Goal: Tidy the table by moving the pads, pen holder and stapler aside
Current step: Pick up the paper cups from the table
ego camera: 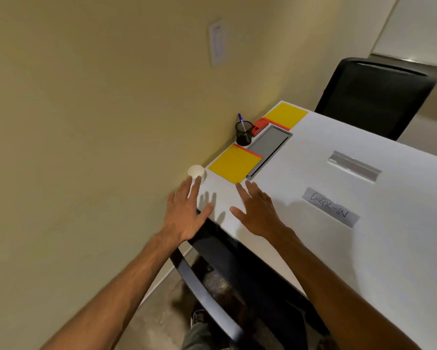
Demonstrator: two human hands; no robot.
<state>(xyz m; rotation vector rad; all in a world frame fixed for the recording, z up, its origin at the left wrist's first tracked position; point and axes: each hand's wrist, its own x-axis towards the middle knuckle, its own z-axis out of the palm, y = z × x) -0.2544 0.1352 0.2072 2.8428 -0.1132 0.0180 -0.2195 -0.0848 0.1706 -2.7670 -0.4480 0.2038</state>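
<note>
Both hands, left (187,213) and right (257,210), fingers spread and empty, beside a taped label (330,207) handwritten "CHECK-IN".

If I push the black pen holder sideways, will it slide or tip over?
The pen holder looks like light mesh and stands taller than wide, so a high push may tip it. The single pen leans inside and could shift. Pushing near its base likely slides it.

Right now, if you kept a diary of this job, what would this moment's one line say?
left hand: open, empty | right hand: open, empty | pads, pen holder, stapler: by wall | phase: reaching
</note>
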